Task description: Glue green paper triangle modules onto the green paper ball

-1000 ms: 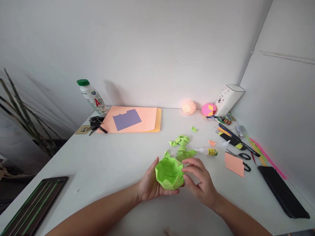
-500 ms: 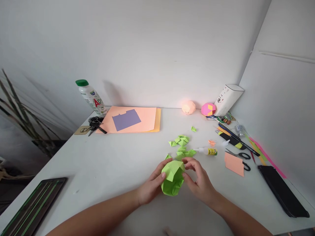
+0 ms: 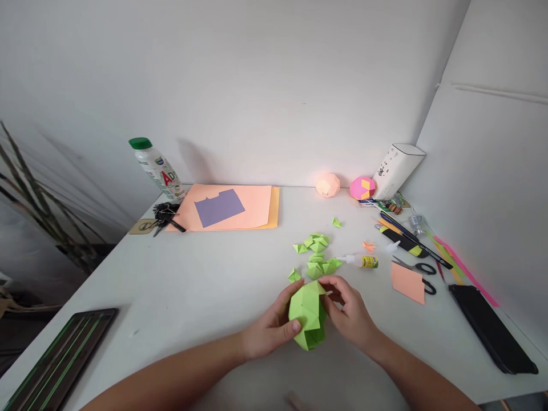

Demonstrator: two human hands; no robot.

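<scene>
Both hands hold a green folded-paper bowl just above the white table. My left hand grips its left side, thumb pressed on the faceted outer face. My right hand pinches its upper right rim with curled fingers. The bowl is turned so its faceted outside faces me and its hollow is hidden. A heap of small green folded paper pieces lies just beyond the hands, with one piece close to the bowl.
A glue bottle lies right of the heap. Scissors, an orange note, pens and a black phone fill the right side. Orange sheets, keys, a bottle sit at the back; a tablet lies front left.
The bowl has been rotated in my hands: its open hollow faced up, now its faceted outside faces me. Both hands shifted slightly right and towards me with it.
</scene>
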